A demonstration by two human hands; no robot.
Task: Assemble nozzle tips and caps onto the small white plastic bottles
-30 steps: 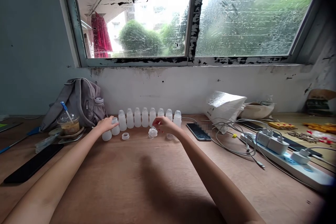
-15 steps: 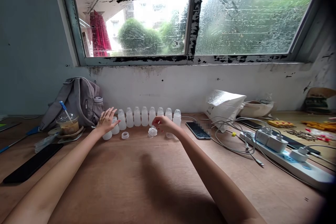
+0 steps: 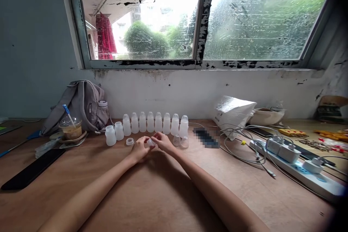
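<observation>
Head view: bottles [image 3: 143, 123], far side.
Fingers: my left hand [image 3: 139, 149] and right hand [image 3: 163, 143] grasp a clear part [image 3: 151, 143].
Clear part: might slip, being small.

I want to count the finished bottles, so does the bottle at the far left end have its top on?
No, the leftmost bottle is open: its bare rim shows.

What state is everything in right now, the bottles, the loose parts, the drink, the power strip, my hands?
Two left bottles: upright, uncapped
Eight row bottles: upright, capped
White ring: flat on table
Two clear caps: standing, loose
Small clear piece: held
Left hand: gripping that piece
Right hand: also gripping it
Drink cup: lidded, straw in
Power strip: chargers plugged in
</observation>
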